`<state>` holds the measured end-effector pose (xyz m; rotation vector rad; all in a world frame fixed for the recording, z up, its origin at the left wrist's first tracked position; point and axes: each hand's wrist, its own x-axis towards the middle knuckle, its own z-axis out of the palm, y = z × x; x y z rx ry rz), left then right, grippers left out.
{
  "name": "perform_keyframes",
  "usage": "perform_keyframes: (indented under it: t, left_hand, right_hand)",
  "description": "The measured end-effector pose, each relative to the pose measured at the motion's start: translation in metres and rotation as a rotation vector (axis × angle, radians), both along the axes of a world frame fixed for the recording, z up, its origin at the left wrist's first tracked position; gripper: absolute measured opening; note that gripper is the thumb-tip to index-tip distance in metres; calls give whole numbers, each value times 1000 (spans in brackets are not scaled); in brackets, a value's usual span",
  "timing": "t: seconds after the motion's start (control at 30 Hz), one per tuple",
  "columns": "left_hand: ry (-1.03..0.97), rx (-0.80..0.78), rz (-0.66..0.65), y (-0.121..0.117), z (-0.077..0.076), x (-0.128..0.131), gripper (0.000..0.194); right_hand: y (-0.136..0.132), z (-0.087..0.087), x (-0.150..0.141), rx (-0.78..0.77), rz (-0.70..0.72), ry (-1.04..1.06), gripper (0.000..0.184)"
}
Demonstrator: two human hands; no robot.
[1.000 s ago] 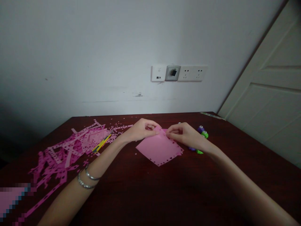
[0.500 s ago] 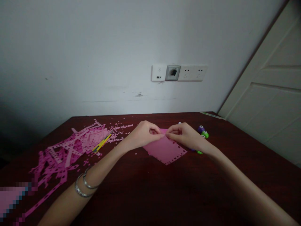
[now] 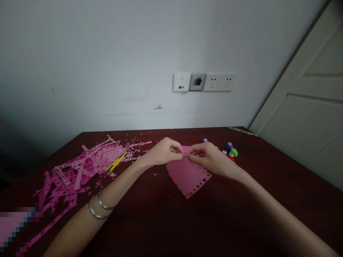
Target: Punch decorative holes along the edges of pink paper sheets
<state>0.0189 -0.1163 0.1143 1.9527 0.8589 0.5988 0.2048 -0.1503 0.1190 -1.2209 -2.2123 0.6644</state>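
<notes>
A sheet of pink paper (image 3: 187, 178) with small heart-shaped holes punched along its near edges is held over the table, one corner pointing toward me. My left hand (image 3: 167, 151) pinches it from the left, thumb against forefinger. From the right, my right hand (image 3: 205, 157) pinches the paper too, and the two sets of fingertips meet near its middle. Just beyond and beside my right hand lie several small round craft punches in purple (image 3: 229, 146), green (image 3: 234, 152) and red (image 3: 232, 157), partly covered by that hand.
On the left spreads a heap of pink paper strips (image 3: 77, 171) and tiny cut-outs, with a yellow cutter-like tool (image 3: 117, 161) on it. A ruler-like strip (image 3: 242, 131) lies at the back right edge. Wall sockets (image 3: 217, 82) sit above the table (image 3: 160, 228).
My fingertips have come together and shifted slightly left. The paper's near corner has swung down toward me, and more of the punches now show beside my right hand.
</notes>
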Motion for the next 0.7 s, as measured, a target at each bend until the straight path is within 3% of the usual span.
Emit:
perform_keyframes:
  t: [0.27,0.43,0.57,0.7]
  left_hand:
    - [12,-76,-21,-2,5,1,7]
    - [59,-56,29,6,10,-11,11]
    - [322,88,109,28,14,-41,13]
    - [799,193,324,59,1,-80,8]
  right_hand:
    - [-3,-1,-4,40,10,5,17]
    - [6,-1,12,17,-60,34,19]
    - [15,0,28,-78,-36,50,25]
    - [19,0,35,-59,-55,7,25]
